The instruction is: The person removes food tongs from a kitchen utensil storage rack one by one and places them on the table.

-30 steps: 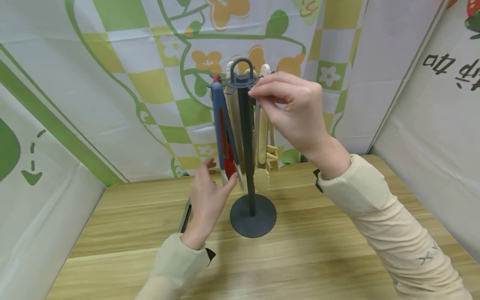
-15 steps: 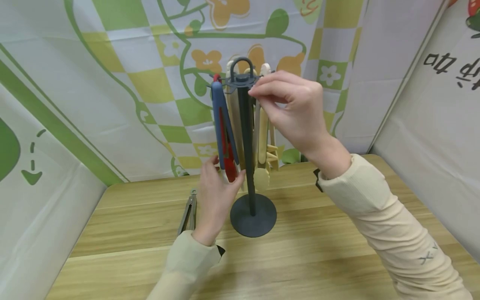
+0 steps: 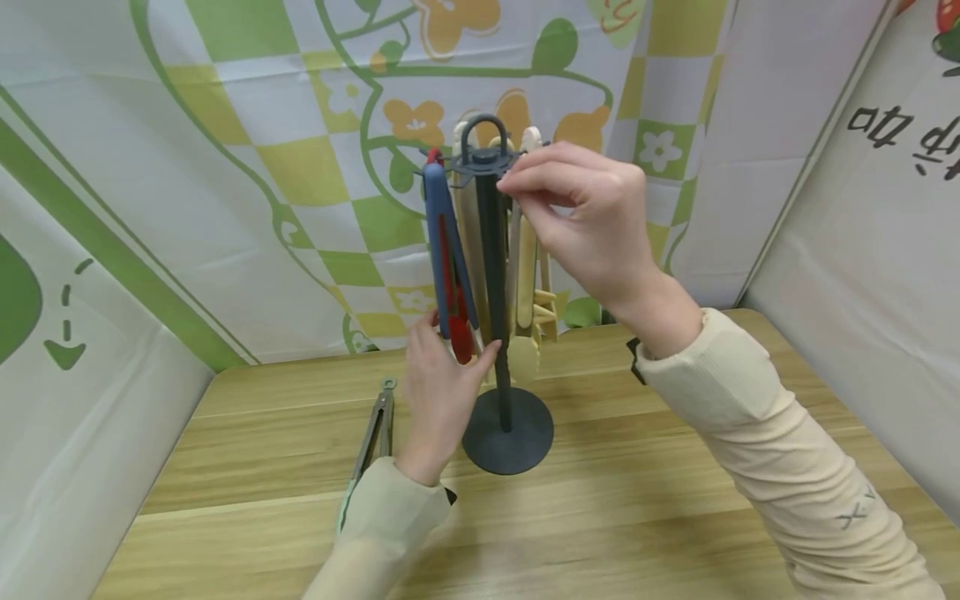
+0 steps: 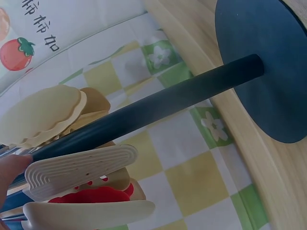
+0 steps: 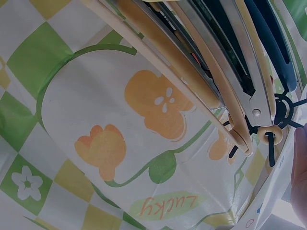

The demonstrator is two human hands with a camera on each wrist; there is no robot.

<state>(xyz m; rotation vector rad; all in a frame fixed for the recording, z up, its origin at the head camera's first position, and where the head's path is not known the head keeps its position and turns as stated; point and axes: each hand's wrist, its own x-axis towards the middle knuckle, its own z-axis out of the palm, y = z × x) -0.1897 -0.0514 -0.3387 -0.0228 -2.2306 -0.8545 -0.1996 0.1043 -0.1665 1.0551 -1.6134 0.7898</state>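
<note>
A dark utensil stand [image 3: 507,450] holds several hanging kitchen utensils. Blue-handled tongs [image 3: 442,242] with pale ends hang on its left, partly over a red utensil [image 3: 461,337]. My left hand [image 3: 442,392] is around their lower ends, thumb reaching in front of the post and fingers partly hidden behind. In the left wrist view its thumb [image 4: 12,170] is beside a pale ridged tong end [image 4: 81,170]. My right hand [image 3: 588,221] pinches a hook at the stand's top, thumb and forefinger together. Cream tongs [image 3: 525,275] hang below it; the right wrist view shows a loop [image 5: 269,135] on one hook.
Metal tongs [image 3: 375,425] with mint-green parts lie on the wooden table [image 3: 247,467], left of the stand, partly under my left sleeve. A patterned cloth [image 3: 300,167] hangs close behind the utensils. White side panels [image 3: 862,275] flank the table.
My left hand has moved right, its thumb coming in front of the post and more of the table tongs showing. The right hand stays at the stand's top.
</note>
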